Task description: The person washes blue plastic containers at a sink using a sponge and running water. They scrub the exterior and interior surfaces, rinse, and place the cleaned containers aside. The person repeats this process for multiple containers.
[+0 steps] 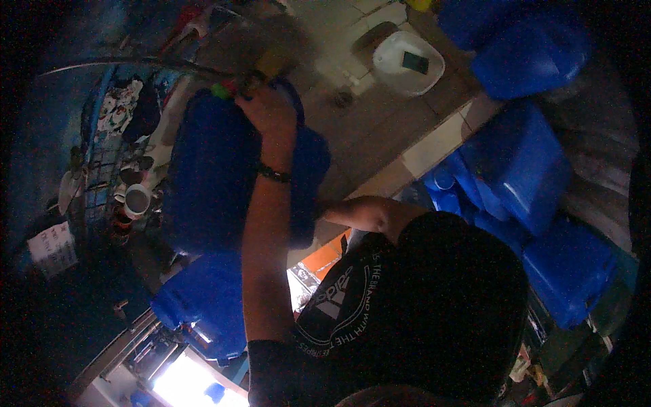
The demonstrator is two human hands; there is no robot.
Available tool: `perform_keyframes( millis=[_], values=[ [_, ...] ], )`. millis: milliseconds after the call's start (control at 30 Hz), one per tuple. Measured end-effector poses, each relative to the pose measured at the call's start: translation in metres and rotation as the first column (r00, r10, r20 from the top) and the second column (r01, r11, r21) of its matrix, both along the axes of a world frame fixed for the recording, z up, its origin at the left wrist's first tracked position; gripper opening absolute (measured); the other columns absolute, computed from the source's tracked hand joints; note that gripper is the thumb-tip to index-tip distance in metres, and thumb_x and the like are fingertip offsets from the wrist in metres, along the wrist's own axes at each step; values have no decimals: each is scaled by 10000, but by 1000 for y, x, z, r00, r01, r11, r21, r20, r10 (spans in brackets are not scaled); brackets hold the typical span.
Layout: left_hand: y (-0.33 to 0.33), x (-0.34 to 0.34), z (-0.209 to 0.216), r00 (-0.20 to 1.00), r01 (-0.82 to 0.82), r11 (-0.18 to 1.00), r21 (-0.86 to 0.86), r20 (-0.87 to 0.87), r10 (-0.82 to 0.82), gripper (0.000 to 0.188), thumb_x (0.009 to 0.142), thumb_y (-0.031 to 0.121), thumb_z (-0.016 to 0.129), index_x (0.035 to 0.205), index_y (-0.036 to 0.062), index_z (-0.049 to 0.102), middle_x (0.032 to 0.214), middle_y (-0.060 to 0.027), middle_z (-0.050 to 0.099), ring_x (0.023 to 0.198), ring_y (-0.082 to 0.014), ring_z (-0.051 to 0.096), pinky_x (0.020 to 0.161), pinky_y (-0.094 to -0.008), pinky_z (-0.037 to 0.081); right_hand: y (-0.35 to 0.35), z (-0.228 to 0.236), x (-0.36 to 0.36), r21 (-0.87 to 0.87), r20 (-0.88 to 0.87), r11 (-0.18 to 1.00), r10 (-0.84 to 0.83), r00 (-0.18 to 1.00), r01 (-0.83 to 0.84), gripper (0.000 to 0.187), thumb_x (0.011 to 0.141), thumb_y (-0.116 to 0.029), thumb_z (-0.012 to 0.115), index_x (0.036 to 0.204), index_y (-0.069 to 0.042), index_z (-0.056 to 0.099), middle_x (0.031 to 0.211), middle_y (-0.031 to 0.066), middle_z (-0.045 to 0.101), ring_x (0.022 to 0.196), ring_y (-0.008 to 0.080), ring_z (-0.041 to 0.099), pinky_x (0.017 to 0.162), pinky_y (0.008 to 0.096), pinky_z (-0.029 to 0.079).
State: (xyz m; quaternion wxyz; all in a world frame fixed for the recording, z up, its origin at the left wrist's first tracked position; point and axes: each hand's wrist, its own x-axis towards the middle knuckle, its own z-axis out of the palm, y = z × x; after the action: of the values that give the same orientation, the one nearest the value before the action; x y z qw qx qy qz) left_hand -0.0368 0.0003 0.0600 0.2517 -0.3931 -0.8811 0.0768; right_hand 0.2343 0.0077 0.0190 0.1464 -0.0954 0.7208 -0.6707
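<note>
A large dark blue plastic container (210, 163) stands upright in front of me, left of the middle. My left hand (268, 115) reaches over its far end, fingers curled around something small that I cannot make out. Right beside those fingers is a small green and red piece (222, 89). A thin hose or rod (149, 62) runs in from the far left toward the same spot. My right hand (329, 213) is at the container's right side, low down; its fingers are hidden in the dark.
Blue plastic containers (536, 54) crowd the right side, and another (203, 305) stands near left. A white lidded bucket or stool (390, 61) bearing a dark flat object (415, 63) stands on the tiled floor (380, 149). Along the left are a wire rack (102, 176) and a white mug (137, 200).
</note>
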Motion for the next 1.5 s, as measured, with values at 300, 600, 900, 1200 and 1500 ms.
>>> perform_keyframes(
  millis=[300, 600, 900, 1200, 1500],
  values=[
    [-12, 8, 30, 991, -43, 999, -16, -125, 41, 336, 838, 224, 540, 1080, -1, 602, 1018, -146, 651, 975, -282, 622, 1013, -509, 268, -7, 22, -8, -22, -52, 999, 39, 998, -40, 532, 841, -215, 534, 1332, -53, 409, 1345, 138, 421, 1164, 221, 428, 985, 349, 340],
    [-80, 51, 152, 921, -389, 919, 60, -12, 390, 401, 818, 433, 559, 916, 48, 611, 626, -123, 650, 631, -300, 660, 789, -478, 436, 41, -26, -93, 403, -129, 889, -177, 976, 215, 554, 811, -229, 570, 1320, -63, 429, 1321, 159, 452, 1160, 250, 453, 975, 374, 360],
    [-218, 94, 108, 771, -608, 633, 479, 547, 326, 754, 869, 535, 520, 1238, -119, 459, 1148, -306, 552, 1058, -409, 544, 909, -434, 423, 142, -38, -267, 817, -302, 473, -136, 943, 330, 576, 781, -244, 606, 1308, -73, 449, 1296, 179, 483, 1155, 278, 478, 965, 399, 381],
    [-305, 117, -63, 422, -745, 385, 545, 832, -360, 558, 915, 401, 529, 1222, -64, 494, 1138, -162, 578, 1022, -258, 559, 862, -352, 461, 158, 5, -274, 941, -60, 338, 189, 980, -7, 558, 739, -266, 649, 1243, -69, 512, 1220, 198, 542, 1106, 306, 525, 922, 430, 418],
    [-340, 124, -91, 275, -949, 8, 315, 840, -467, 478, 906, 372, 555, 1176, -21, 524, 1101, -135, 591, 960, -236, 586, 790, -354, 492, 116, -30, -194, 609, -289, 721, -188, 939, 332, 295, 717, -287, 671, 874, -37, 674, 748, 133, 658, 615, 251, 610, 525, 406, 471]
  ],
)
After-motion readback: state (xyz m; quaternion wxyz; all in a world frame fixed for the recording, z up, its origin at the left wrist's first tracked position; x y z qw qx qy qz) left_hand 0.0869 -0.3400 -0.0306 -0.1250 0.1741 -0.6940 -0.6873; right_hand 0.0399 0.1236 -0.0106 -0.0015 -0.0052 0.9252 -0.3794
